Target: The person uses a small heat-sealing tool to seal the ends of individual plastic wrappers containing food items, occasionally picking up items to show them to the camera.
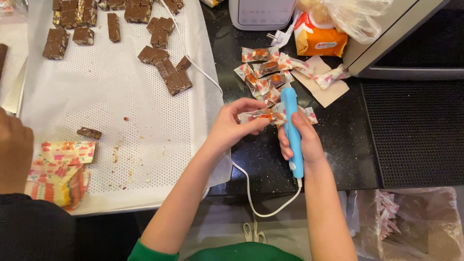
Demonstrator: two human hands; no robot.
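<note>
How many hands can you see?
3: the left hand pinching a wrapped candy, the right hand gripping the blue sealer, another person's hand at the left edge.

Wrapped candy [259, 116] pinched in left hand [231, 126], at 3 o'clock from that hand: small flat pouch, white film with pink/orange pattern, brown bar showing through. Right hand [300, 140] clamps it at its right end.
Pile of sealed wrapped candies [263, 72] at 12 o'clock from the hands, on black counter, same film.
Stack of empty flat wrappers [60, 171] at 9 o'clock, on the white mat's lower left corner: cream, pink/orange print.
Orange packet [319, 42] at 1 o'clock, under clear plastic bag [355, 17].
Bag at 5 o'clock, lower right [411, 222]: clear, probably holds more wrapped pieces, too blurred.
</note>
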